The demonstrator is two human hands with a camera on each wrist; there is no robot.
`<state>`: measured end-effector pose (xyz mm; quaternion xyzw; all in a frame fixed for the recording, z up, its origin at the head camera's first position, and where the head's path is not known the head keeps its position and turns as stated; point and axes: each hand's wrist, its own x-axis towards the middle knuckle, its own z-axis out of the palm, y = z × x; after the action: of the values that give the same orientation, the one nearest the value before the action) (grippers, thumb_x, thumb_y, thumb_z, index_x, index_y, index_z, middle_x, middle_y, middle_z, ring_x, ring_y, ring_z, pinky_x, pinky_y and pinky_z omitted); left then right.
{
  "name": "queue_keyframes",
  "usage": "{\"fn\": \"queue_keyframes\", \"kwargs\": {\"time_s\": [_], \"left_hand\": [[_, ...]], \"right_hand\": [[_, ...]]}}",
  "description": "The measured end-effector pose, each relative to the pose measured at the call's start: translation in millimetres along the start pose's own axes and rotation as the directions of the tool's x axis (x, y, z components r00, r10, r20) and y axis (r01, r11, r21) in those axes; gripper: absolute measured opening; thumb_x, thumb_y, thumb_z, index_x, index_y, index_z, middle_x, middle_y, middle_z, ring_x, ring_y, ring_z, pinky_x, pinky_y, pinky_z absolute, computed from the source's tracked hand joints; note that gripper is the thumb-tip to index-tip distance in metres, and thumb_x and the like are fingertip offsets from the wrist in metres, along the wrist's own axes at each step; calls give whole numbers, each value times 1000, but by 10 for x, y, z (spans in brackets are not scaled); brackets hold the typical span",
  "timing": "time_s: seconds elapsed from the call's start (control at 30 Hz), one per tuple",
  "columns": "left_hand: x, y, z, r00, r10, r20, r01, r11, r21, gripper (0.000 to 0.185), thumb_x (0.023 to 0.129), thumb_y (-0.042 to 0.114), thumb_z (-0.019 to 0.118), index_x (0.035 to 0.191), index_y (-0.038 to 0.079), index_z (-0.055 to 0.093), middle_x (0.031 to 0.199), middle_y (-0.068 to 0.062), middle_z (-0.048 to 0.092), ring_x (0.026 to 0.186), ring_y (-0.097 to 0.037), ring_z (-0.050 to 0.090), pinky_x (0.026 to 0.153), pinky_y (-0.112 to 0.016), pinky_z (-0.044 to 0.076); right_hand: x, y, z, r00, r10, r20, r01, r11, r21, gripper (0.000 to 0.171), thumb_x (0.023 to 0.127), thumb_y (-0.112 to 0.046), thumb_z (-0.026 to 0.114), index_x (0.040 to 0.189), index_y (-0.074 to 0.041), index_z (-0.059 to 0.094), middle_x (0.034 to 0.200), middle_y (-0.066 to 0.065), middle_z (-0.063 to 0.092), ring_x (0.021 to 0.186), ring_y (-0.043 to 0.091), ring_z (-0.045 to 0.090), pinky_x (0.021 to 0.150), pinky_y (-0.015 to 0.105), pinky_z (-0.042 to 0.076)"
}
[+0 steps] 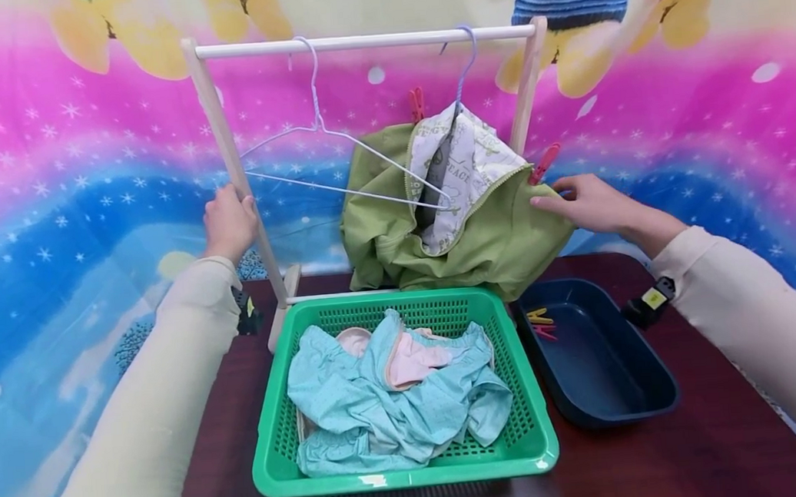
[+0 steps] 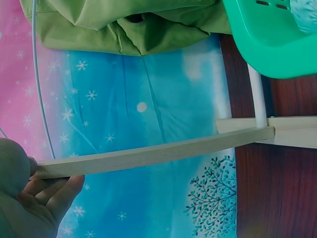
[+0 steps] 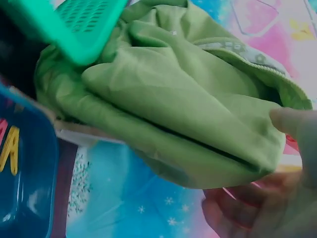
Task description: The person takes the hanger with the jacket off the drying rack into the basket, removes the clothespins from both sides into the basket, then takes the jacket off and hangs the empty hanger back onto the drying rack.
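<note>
Head view: the left wooden post of a small white-barred drying rack [image 1: 228, 149] is gripped by the left hand [image 1: 229, 223], fingers curled round it, as is confirmed from the left wrist. A crumpled green jacket with printed lining [image 1: 437, 215] is draped on a lilac wire hanger [image 1: 459, 82] on the rack bar, and its right edge is pinched by the right hand [image 1: 585, 203] beside a red clothes peg [image 1: 544, 163]. Below, light blue garments [image 1: 394, 395] are heaped in a green perforated plastic basket [image 1: 523, 448], with a dark blue plastic tray [image 1: 648, 404] just beside it on the dark wooden table [image 1: 697, 458].

right post [image 1: 524, 93] behind green jacket [image 1: 397, 233]
</note>
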<state>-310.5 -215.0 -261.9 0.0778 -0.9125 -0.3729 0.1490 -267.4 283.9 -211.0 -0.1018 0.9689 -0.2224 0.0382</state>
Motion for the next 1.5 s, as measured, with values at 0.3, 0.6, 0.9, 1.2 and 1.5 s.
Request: {"fn": "queue_keyframes", "kwargs": {"time_s": [0.3,0.6,0.9,1.2,1.5], "left_hand": [[-12,-4,-29,1000,-17,5,17,1000,-3,41,110,21,34,138,-7,48,124,-32,61,113,-48,64,90,-52,57],[13,-69,-18,1000,-14,-6,14,1000,7,40,110,21,34,135,-7,49,123,-32,61,113,-48,63,91,-54,56],[-32,-79,28,1000,8,-14,-8,1000,24,40,110,21,34,135,-8,49,120,-32,62,109,-49,64,88,-54,56],[-23,-67,30,1000,8,-11,-8,1000,12,41,110,20,35,136,-7,48,121,-32,62,109,-49,64,88,-54,57],[-23,-40,25,1000,12,-6,-12,1000,3,41,110,21,34,136,-7,48,120,-31,62,109,-48,65,86,-53,58]], "right_hand": [[210,-145,-21,991,-66,113,61,997,42,42,107,-32,49,120,5,63,64,-4,43,59,13,38,62,33,36],[238,-224,11,957,14,289,-46,994,103,61,107,-46,40,148,-1,42,141,25,45,137,39,38,111,61,33],[242,-162,200,982,17,186,-49,984,172,37,97,-48,64,80,-16,58,70,-5,46,75,15,52,77,33,42],[195,-137,239,998,28,61,-40,978,203,33,93,-40,72,90,-7,66,68,-2,64,66,14,63,66,32,48],[100,-193,149,998,49,-42,-41,982,186,35,90,-35,75,77,-7,58,58,-4,56,57,13,58,57,32,47]]}}
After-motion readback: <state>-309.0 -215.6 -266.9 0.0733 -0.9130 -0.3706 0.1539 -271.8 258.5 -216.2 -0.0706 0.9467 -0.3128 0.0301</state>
